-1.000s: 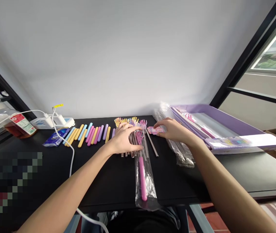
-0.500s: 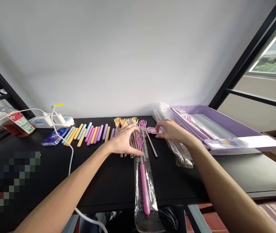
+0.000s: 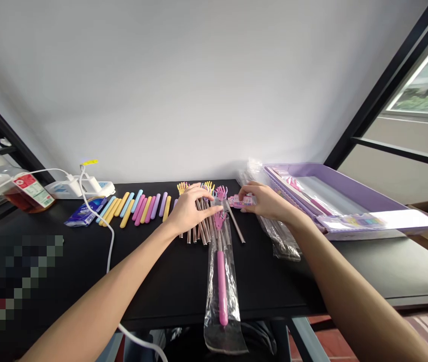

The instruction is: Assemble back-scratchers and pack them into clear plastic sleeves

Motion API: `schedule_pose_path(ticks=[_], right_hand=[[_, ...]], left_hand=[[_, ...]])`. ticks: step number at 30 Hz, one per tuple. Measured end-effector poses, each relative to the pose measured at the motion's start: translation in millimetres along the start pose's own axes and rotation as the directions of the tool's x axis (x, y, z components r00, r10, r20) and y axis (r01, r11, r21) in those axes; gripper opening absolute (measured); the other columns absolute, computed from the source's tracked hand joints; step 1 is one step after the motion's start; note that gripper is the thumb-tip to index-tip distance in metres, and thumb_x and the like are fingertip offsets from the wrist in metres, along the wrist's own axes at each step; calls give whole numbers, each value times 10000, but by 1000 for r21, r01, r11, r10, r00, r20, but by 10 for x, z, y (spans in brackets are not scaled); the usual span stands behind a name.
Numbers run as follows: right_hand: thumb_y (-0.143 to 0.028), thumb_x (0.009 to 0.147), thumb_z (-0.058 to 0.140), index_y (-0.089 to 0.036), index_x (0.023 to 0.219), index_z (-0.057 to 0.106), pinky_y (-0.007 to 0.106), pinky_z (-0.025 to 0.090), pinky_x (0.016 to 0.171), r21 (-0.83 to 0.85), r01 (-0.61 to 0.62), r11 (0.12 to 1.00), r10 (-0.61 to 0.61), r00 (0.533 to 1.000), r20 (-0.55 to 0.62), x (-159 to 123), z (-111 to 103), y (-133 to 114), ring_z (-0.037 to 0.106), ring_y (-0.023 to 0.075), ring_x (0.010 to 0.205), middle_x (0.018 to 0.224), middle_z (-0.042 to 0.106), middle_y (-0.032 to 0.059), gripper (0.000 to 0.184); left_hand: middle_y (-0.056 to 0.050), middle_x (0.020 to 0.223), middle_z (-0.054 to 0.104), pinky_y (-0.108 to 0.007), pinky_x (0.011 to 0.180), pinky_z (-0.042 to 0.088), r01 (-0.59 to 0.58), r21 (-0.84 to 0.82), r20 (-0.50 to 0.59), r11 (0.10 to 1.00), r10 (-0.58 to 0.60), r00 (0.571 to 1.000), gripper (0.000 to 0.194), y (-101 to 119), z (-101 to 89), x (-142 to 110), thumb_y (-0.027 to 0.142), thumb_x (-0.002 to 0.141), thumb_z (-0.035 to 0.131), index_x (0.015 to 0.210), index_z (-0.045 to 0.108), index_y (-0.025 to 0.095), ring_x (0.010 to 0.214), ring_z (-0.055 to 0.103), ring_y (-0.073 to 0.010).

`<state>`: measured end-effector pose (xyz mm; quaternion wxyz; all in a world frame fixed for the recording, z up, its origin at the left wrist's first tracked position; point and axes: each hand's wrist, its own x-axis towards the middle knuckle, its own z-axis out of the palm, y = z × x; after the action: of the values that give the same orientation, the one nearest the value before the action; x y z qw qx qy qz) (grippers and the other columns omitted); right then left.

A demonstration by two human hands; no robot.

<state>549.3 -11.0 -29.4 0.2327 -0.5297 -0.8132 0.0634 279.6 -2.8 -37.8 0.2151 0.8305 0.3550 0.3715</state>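
Your left hand (image 3: pixel 189 208) at far end of clear bag (image 3: pixel 232 294), pink scratcher (image 3: pixel 222 286) inside; can't tell if gripping. Your right hand (image 3: pixel 265 201) pinches pink card (image 3: pixel 237 201), right of bag.

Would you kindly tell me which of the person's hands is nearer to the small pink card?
The right hand: it is at the right end of the pink card, while the left hand is farther, to the left, by the top of the clear bag.

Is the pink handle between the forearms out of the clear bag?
No, the pink handle lies inside the clear bag.
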Motion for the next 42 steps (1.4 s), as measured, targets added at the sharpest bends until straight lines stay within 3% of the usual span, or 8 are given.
schedule_pose_path(ticks=[9, 13, 16, 22, 26, 29, 35, 42], right_hand=[[-157, 730, 733, -214, 879, 715, 354, 487, 826, 38, 35, 999, -28, 985, -172, 19, -3, -18, 654, 230, 879, 967, 726, 54, 161], [-304, 741, 787, -219, 808, 717, 348, 480, 708, 125, -41, 991, 71, 967, -244, 7, -81, -104, 623, 206, 731, 835, 736, 31, 129], [-410, 761, 784, -208, 811, 742, 343, 481, 637, 302, -54, 952, 116, 975, -189, -20, -144, -199, 606, 186, 653, 799, 741, 39, 212], [-402, 844, 724, -187, 1118, 722, 364, 553, 749, 620, 23, 784, 3, 999, -41, -59, -158, -350, 710, 226, 842, 980, 775, 80, 348], [-355, 846, 731, -199, 1113, 693, 362, 543, 741, 557, 55, 829, -33, 998, -50, -56, -115, -441, 702, 211, 785, 868, 774, 49, 311], [-313, 851, 701, -205, 872, 743, 396, 541, 850, 473, 140, 870, -107, 990, -97, -45, -69, -501, 713, 234, 892, 925, 778, 64, 118], [-214, 843, 692, -228, 822, 755, 399, 534, 823, 273, 312, 910, -264, 944, -200, -8, 64, -513, 668, 236, 896, 890, 764, 61, 68], [-277, 867, 713, -227, 812, 729, 341, 507, 664, 190, 212, 959, -117, 902, -416, 12, 97, -526, 615, 193, 711, 797, 713, 50, 77]], left_hand=[[-43, 1463, 589, -666, 1245, 108, -35, 118, 193, 992, 11, 981, 473, 31, 91, -23, 409, 950, 599, 1405, 556, 291, 1541, 213, -368], [-83, 1358, 641, -650, 1218, 227, -47, 104, 171, 993, 29, 985, 395, 6, 87, 22, 383, 861, 717, 1236, 689, 261, 1498, 289, -387], [-90, 1239, 685, -562, 1170, 361, -78, 51, 86, 996, 74, 994, 280, -36, 97, 71, 330, 823, 764, 1088, 745, 239, 1403, 435, -347], [-47, 1011, 753, -386, 957, 520, -62, -97, -123, 993, 50, 991, 169, -78, 121, 132, 210, 842, 738, 1010, 719, 210, 1002, 694, -225], [-35, 940, 779, -343, 883, 536, -42, -108, -156, 993, 24, 987, 110, -50, 107, 135, 306, 881, 711, 927, 742, 211, 905, 721, -209], [-35, 902, 791, -315, 825, 546, 5, -121, -190, 993, -28, 981, 242, -27, 95, 145, 424, 903, 671, 845, 760, 206, 875, 731, -213], [-41, 761, 770, -281, 683, 533, 128, -291, -162, 948, -180, 970, 444, -5, 95, 170, 583, 887, 631, 761, 758, 176, 750, 724, -212], [-45, 785, 765, -306, 748, 545, 123, -293, -95, 948, -157, 983, 549, 23, 73, 134, 670, 912, 552, 768, 764, 185, 823, 726, -233]])
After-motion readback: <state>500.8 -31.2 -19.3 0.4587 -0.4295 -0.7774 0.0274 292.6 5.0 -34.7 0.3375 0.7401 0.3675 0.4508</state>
